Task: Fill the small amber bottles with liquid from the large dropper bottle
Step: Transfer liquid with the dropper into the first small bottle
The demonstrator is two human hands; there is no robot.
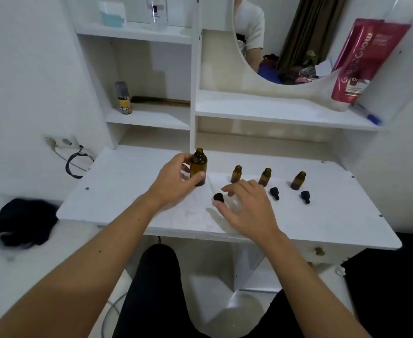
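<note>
My left grip [176, 178] wraps the large amber bottle [198, 167]; my right grip [246, 206] hangs spread over a dropper cap [218, 197]

The large bottle stands upright and uncapped, brown glass, toward the back edge of the white desk [127, 203]. I count three small amber bottles [236, 173] in a row to its right, all open, and three black caps lying nearer the front edge
</note>
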